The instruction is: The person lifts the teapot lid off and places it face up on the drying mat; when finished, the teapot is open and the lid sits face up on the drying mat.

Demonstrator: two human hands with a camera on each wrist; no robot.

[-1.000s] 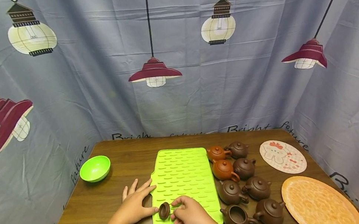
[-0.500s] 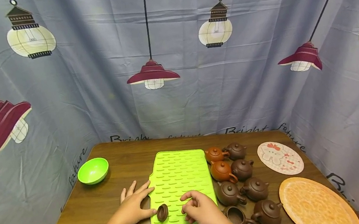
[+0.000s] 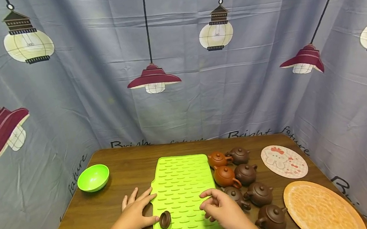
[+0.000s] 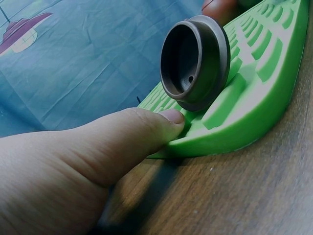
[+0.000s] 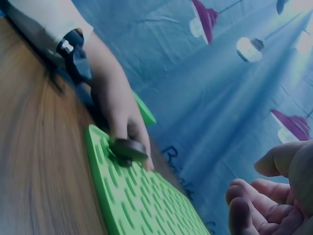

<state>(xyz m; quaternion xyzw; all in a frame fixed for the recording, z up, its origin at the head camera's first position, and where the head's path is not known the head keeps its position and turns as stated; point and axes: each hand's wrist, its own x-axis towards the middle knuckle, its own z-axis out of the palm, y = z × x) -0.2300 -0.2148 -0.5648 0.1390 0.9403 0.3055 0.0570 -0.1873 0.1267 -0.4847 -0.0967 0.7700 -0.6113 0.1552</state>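
A dark brown teapot lid (image 3: pixel 165 220) lies tilted on the near left corner of the green mat (image 3: pixel 182 191). In the left wrist view the lid's (image 4: pixel 215 63) hollow underside shows, with a small hole inside. My left hand (image 3: pixel 135 213) rests at the mat's left edge, fingers spread, its thumb tip beside the lid, apparently just touching or nearly so. My right hand (image 3: pixel 223 209), fingers loosely bent and holding nothing, hovers over the mat's right edge beside a brown teapot (image 3: pixel 233 195), which it partly covers. The right wrist view shows those fingers (image 5: pixel 239 196) with nothing between them.
Several brown teapots, one at the front (image 3: pixel 272 219), and two orange ones (image 3: pixel 224 176) stand in two columns right of the mat. A round patterned mat (image 3: pixel 283 161) and an orange-tan round mat (image 3: pixel 322 208) lie farther right. A green bowl (image 3: pixel 93 178) stands at the back left.
My right hand has moved right, away from the lid, across the mat toward the teapots. It now hides the lidless teapot. The left hand and lid have stayed in place.
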